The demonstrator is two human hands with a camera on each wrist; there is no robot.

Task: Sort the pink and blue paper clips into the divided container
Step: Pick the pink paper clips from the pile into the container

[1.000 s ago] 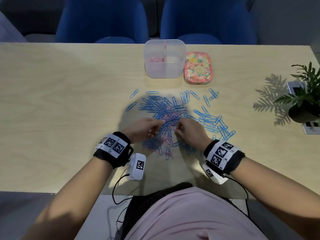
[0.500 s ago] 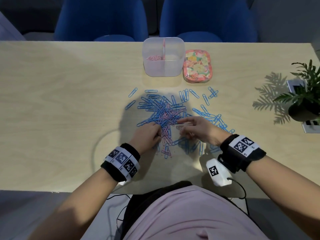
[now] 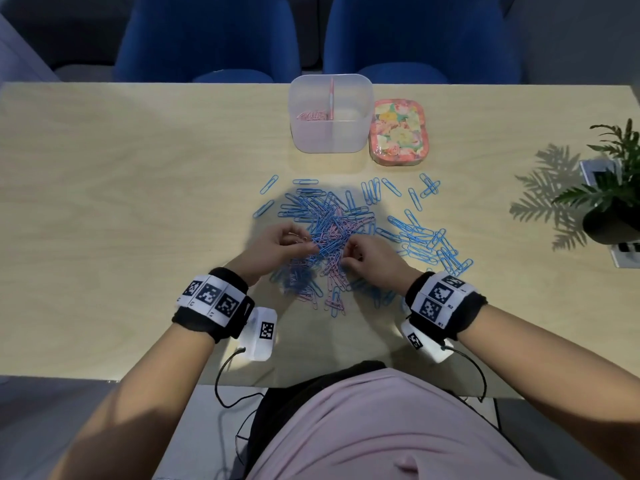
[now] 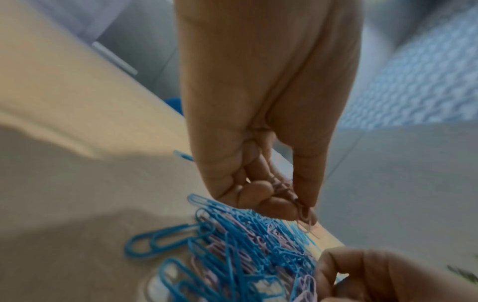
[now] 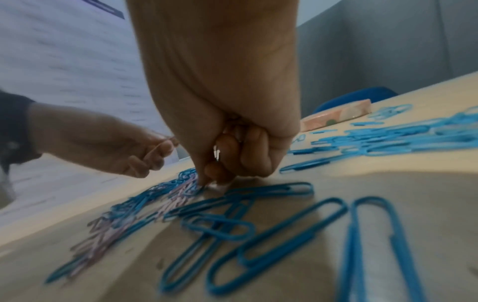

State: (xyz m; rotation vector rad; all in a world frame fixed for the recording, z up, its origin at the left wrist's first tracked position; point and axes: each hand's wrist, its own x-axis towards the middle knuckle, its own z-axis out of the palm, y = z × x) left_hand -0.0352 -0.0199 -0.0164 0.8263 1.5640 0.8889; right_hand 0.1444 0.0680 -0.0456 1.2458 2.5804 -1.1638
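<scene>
The left hand (image 4: 261, 126) pinches a few pink clips (image 4: 297, 202) above the mixed pile (image 3: 332, 237); the right hand (image 5: 222, 114), fingers curled, picks at it. Pink should be drawn out singly, then dropped in the divided container (image 3: 330, 140), left compartment.

The table (image 3: 138, 202) is pale beige with a light wood grain. On it the paper clips (image 3: 325, 233) are bright blue mixed with pale pink; the loose ones on the right are all blue. The divided container (image 3: 329, 140) is translucent white with a pink divider and pink clips inside. The tin (image 3: 398, 133) beside it has a pink, yellow and green flower pattern. The wristbands (image 3: 214, 306) are black with white black-patterned squares. The chairs (image 3: 207, 36) are dark blue, the plant (image 3: 616, 181) green.
</scene>
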